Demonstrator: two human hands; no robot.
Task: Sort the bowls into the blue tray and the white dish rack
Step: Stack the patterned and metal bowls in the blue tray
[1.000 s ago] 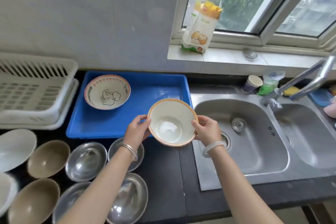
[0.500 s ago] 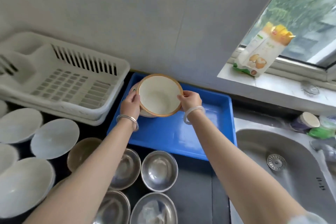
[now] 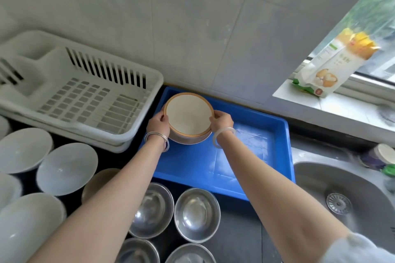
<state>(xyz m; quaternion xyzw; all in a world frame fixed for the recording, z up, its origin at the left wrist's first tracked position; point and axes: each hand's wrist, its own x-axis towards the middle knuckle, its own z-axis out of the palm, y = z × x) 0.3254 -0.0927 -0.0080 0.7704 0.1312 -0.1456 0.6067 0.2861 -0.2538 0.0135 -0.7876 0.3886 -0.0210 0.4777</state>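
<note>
Both my hands are gripping one cream bowl, the left hand at its left edge and the right hand at its right edge. My fingers are curling round the orange rim and pinching it from two opposite sides. I am holding it like this, I think, so that it is sitting level and not tipping while I am nesting it.

Just under my fingers a second bowl is lying in the blue tray. Only its pinkish rim is showing, on the side nearer to me. The cream bowl is sitting inside it or just above it; I cannot tell if it is fully resting. Stacking the two is probably saving room in the tray.

The cream bowl is looking plain and matte inside, round, with a thin orange band.

Left of my fingers the white dish rack is holding nothing that I can see. Nearer to me than my fingers, steel bowls and white bowls are waiting on the dark counter, so I am judging that most of the sorting is not yet done.
</note>
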